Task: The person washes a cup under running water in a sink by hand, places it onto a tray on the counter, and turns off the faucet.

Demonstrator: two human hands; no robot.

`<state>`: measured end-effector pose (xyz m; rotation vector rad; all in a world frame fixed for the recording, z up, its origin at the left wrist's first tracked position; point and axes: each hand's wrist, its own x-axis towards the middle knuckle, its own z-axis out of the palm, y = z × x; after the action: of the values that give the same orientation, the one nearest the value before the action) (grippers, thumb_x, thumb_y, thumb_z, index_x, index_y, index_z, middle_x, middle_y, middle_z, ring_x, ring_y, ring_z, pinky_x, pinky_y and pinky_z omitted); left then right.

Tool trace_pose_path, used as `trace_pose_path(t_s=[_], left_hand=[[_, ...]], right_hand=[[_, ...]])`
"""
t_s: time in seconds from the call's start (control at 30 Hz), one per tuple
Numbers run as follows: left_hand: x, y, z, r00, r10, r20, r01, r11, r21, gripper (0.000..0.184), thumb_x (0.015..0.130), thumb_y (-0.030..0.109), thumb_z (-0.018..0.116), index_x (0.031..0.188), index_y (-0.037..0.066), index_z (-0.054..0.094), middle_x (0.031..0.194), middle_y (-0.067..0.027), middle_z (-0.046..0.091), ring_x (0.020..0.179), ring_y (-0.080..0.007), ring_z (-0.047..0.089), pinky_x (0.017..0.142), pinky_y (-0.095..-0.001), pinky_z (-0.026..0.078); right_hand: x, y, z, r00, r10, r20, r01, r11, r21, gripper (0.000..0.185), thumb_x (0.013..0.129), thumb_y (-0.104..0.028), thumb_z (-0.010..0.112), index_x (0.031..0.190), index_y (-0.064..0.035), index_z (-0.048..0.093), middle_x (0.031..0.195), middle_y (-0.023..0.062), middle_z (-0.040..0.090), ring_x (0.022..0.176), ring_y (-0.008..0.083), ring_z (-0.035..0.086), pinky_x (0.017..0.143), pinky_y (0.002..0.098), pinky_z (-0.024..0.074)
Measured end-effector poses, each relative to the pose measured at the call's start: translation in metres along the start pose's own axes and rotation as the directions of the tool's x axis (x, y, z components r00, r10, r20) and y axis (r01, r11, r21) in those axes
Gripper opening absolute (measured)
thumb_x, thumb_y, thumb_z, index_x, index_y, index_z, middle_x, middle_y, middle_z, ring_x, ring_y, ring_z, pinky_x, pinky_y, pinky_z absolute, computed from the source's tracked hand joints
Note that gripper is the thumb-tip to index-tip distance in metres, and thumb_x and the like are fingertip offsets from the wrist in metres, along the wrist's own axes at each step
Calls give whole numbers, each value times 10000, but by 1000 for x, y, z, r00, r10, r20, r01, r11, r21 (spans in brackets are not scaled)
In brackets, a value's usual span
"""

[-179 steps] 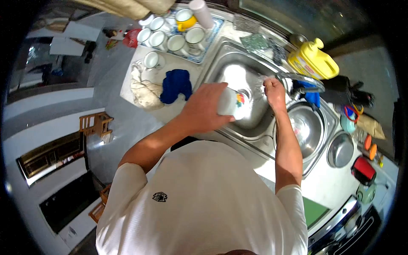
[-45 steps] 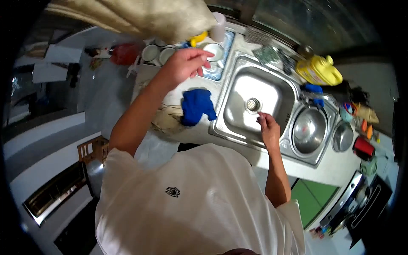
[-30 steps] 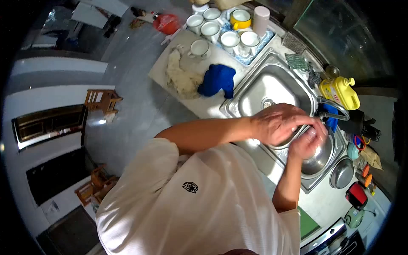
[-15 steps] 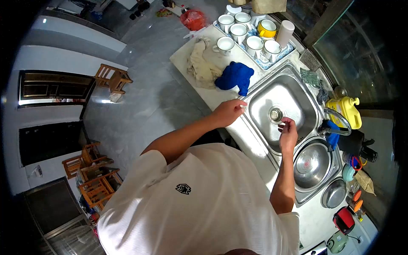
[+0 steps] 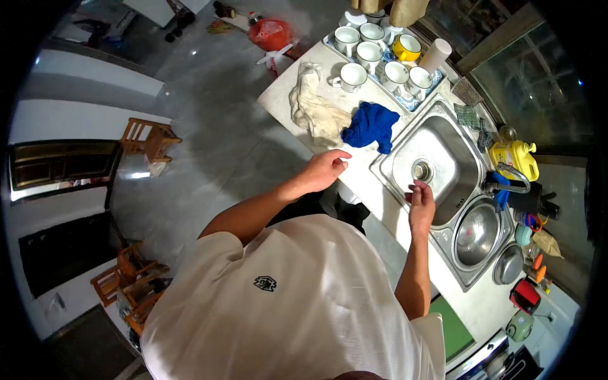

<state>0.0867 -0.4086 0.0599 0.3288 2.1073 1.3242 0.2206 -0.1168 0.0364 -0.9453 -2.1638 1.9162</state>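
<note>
My left hand (image 5: 323,170) hovers by the counter's front edge, nearest a blue cloth (image 5: 369,125) and a crumpled cream cloth (image 5: 316,111). Its fingers are loosely bent with the index stretched out, and nothing shows in them. Over the near rim of the steel sink (image 5: 453,142) is my right hand (image 5: 421,208), fingers slightly curled and apart, holding nothing that I can see. Just beyond its fingertips, in the basin, lies the round drain (image 5: 422,171). A white mug (image 5: 352,77) stands alone on the counter behind the cloths.
A patterned tray (image 5: 405,100) holds several white mugs and a yellow mug (image 5: 406,47). Behind the sink stand a yellow jug (image 5: 514,159) and the curved faucet (image 5: 516,180). A metal bowl (image 5: 476,233) sits in the smaller basin. Wooden chairs (image 5: 151,140) stand on the floor to the left.
My left hand has drawn away from the sink's left rim, back toward the counter's edge. My right hand has shifted nearer the sink's front rim. The view has turned slightly.
</note>
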Motion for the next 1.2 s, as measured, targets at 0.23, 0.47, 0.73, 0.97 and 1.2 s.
trace_pose_path(t_s=[0.23,0.47,0.73,0.97,1.2], left_hand=[[-28,-32,-67,976,-201,87,219,907,-359,311,1037,197,529,1299,37,575,1066,-76,671,918,-142,636,773,-287,546],[-16,-38,-78,961,-175,212,222,950,-218,194,998,146,595,1116,-4,630,873,-67,658,744,-128,626,641,-263,502],[-1,23,-21,894,-85,441,152,981,-119,217,1026,190,535,1034,9,655,786,-66,677,622,-113,612,577,-244,485],[-28,23,59,807,-47,589,107,992,-68,262,1047,148,445,1228,22,587,964,-98,687,781,-135,636,685,-278,526],[-92,23,121,835,-45,549,77,996,-36,301,1032,165,508,1308,51,541,1053,-80,657,863,-138,617,722,-305,534]], right_hand=[[-29,-57,72,995,-82,-55,76,992,-99,217,1040,-142,509,1158,-16,640,941,63,677,789,130,635,774,279,531],[-96,-36,57,903,44,-427,-115,983,-142,202,999,-207,612,995,-17,680,663,74,634,591,138,556,590,308,476],[-182,27,52,791,278,-545,-199,959,199,222,1039,-184,512,1097,-30,660,723,63,667,617,140,624,597,304,512],[-235,73,25,767,255,-588,-102,954,281,238,1041,-171,498,1164,-20,636,988,110,703,774,165,670,723,312,561],[-300,120,-36,848,300,-437,-139,921,364,238,1044,-195,508,1166,-32,631,961,92,690,779,152,654,713,307,567]])
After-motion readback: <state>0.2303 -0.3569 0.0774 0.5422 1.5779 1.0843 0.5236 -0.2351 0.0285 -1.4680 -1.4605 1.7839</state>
